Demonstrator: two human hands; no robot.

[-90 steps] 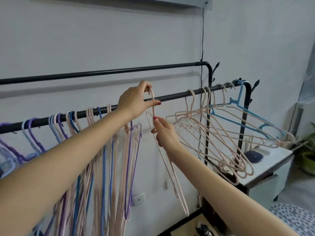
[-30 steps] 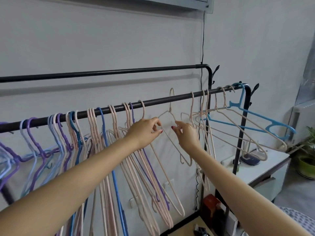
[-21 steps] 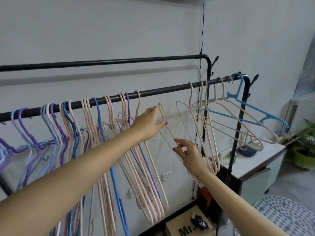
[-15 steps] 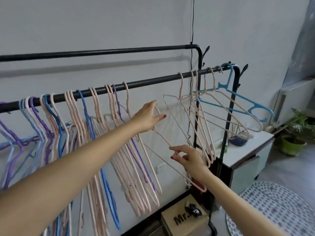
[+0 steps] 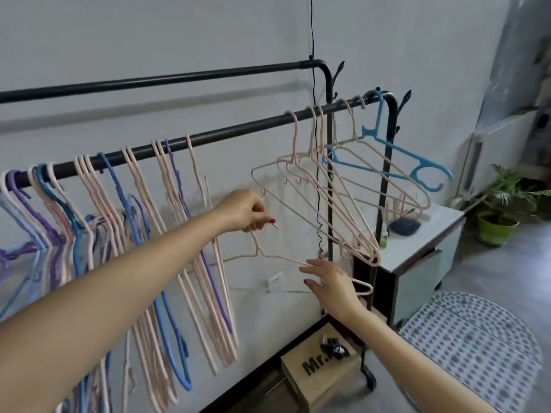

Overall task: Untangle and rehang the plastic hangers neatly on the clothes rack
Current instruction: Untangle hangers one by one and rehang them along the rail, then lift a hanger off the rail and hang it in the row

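Observation:
A black clothes rack has a front rail and a higher back rail. My left hand grips the hook of a pink hanger that is off the rail and lies tilted below it. My right hand touches that hanger's lower arm with straight fingers. A tangled cluster of pink hangers with one light blue hanger hangs skewed at the rail's right end. Pink, blue and purple hangers hang in a row along the left part.
A white cabinet stands right of the rack with a dark blue object on top. A cardboard box marked "Mr." sits on the floor below. A spotted mat and a potted plant are at the right. A black cable hangs down the wall.
A pink hanger came off the rail's middle and moved down and right. My left hand closed round its hook. My right hand dropped lower along its arm.

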